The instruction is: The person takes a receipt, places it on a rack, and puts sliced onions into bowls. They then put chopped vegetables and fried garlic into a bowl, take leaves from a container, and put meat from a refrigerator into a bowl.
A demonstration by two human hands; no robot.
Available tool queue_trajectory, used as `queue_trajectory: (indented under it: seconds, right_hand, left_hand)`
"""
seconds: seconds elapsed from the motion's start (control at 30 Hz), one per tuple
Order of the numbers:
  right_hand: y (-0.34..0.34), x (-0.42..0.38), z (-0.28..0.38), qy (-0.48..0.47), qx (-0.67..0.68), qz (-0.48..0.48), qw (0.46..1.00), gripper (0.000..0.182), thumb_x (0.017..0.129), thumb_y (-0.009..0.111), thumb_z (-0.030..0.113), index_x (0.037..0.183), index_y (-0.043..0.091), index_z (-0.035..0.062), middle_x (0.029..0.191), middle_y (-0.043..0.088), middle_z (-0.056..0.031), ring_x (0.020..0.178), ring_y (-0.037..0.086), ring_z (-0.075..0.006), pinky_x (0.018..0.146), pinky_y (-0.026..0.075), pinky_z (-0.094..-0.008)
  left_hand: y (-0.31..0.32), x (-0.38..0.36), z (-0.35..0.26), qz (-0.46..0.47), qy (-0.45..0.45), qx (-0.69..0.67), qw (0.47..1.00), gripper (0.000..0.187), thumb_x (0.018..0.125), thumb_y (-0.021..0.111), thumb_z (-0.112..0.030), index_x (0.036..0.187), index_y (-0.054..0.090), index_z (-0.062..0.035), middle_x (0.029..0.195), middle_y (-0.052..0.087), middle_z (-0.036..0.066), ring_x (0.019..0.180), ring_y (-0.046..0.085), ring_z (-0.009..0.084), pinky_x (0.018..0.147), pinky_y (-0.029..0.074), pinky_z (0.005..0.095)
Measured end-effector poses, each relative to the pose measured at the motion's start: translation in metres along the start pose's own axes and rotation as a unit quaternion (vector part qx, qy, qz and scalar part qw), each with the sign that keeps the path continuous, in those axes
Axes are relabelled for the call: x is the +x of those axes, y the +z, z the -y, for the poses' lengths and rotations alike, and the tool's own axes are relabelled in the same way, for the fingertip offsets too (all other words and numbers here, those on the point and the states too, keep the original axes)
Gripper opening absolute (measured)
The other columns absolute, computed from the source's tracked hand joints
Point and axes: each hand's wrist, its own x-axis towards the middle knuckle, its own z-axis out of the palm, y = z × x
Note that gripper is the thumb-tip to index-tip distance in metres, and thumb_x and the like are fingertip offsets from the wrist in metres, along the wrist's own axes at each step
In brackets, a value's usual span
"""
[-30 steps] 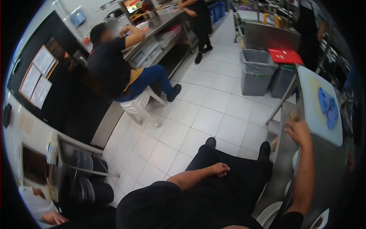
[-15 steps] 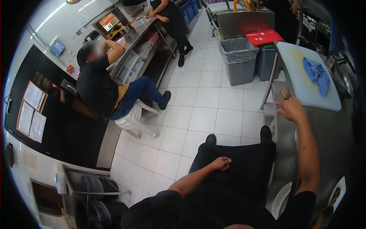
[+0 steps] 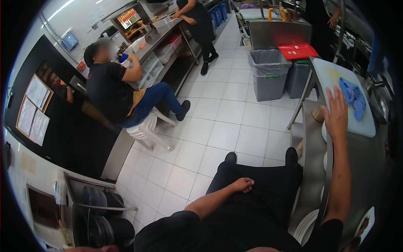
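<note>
My right hand [image 3: 336, 114] is open, its fingers stretched out over the near edge of a white cutting board [image 3: 364, 119]. A crumpled blue cloth [image 3: 353, 98] lies on that board, just beyond my fingertips. The forearm runs along the steel counter [image 3: 354, 168]. On the lap of my dark clothing rests my left hand [image 3: 243, 185], fingers curled in and nothing showing in them. Beside my right elbow, a white dish with brown food [image 3: 364, 224] sits on the counter, and stacked white plates [image 3: 306, 227] stand on the shelf below.
A person [image 3: 111, 86] sits on white plastic stools [image 3: 147, 132] at the left, near a steel work table. Another person in an apron [image 3: 195, 25] stands farther back. Ahead are a lined grey bin [image 3: 268, 77] and a red lid [image 3: 297, 51]. A hand [image 3: 98, 249] shows at the lower left edge.
My right hand has moved forward and its fingers have straightened over the board. My left hand stays on my lap. The seated person has lowered an arm from the head; something blue shows near their hands.
</note>
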Motion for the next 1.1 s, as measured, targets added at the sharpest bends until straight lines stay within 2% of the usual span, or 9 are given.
queue_trajectory:
  seconds: [0.07,0.17,0.47,0.57,0.77,1.1]
  right_hand:
    - [-0.003,-0.001,-0.004,0.03,-0.018,-0.039,0.999,0.07,0.084,0.066,0.019,0.146,0.034,0.0107,0.149,0.033,-0.0178,0.138,0.029,-0.036,0.113,0.024,-0.0472]
    - [0.027,-0.019,-0.026,0.153,-0.056,0.207,0.965,0.076,0.083,0.067,0.023,0.148,0.029,0.009,0.149,0.032,-0.0196,0.139,0.028,-0.0358,0.113,0.023,-0.0476]
    - [0.015,-0.016,-0.019,0.153,-0.038,0.221,0.963,0.081,0.08,0.071,0.022,0.148,0.028,0.0091,0.149,0.033,-0.021,0.138,0.029,-0.0369,0.113,0.022,-0.0485]
    - [0.013,-0.016,-0.018,0.149,-0.043,0.221,0.963,0.077,0.082,0.068,0.021,0.147,0.029,0.0092,0.148,0.034,-0.0206,0.138,0.03,-0.0366,0.113,0.023,-0.048]
    - [0.021,-0.019,-0.025,0.132,-0.053,0.201,0.969,0.067,0.087,0.063,0.019,0.145,0.033,0.0088,0.147,0.035,-0.0197,0.137,0.031,-0.0363,0.111,0.026,-0.0472]
    - [0.026,-0.018,-0.025,0.138,-0.069,0.194,0.969,0.064,0.087,0.061,0.02,0.145,0.034,0.0103,0.145,0.037,-0.0178,0.136,0.033,-0.0355,0.111,0.026,-0.049]
  left_hand:
    - [0.0,0.001,0.0,0.003,-0.002,-0.003,1.0,0.039,0.094,0.057,-0.036,0.121,0.057,-0.0083,0.081,0.063,0.003,0.061,0.058,0.0127,0.058,0.053,0.0282]
    - [-0.001,0.0,-0.001,0.012,-0.004,-0.007,1.0,0.041,0.094,0.057,-0.038,0.122,0.057,-0.0078,0.082,0.062,0.003,0.066,0.059,0.0123,0.063,0.054,0.0279]
    - [-0.001,-0.003,-0.004,0.014,-0.002,0.002,1.0,0.038,0.095,0.056,-0.037,0.119,0.057,-0.0082,0.082,0.061,0.002,0.065,0.058,0.0115,0.062,0.053,0.0267]
    - [-0.001,0.001,0.0,0.006,0.001,-0.017,1.0,0.035,0.093,0.059,-0.035,0.116,0.058,-0.0088,0.078,0.062,0.002,0.059,0.057,0.0113,0.055,0.052,0.0268]
    - [0.001,0.0,-0.003,0.001,-0.005,-0.008,1.0,0.036,0.093,0.059,-0.036,0.117,0.058,-0.0089,0.078,0.062,0.002,0.06,0.057,0.011,0.056,0.052,0.0265]
    - [0.0,-0.001,-0.004,0.002,-0.005,0.001,1.0,0.037,0.093,0.058,-0.036,0.118,0.059,-0.0089,0.079,0.062,0.002,0.06,0.057,0.011,0.057,0.052,0.0266]
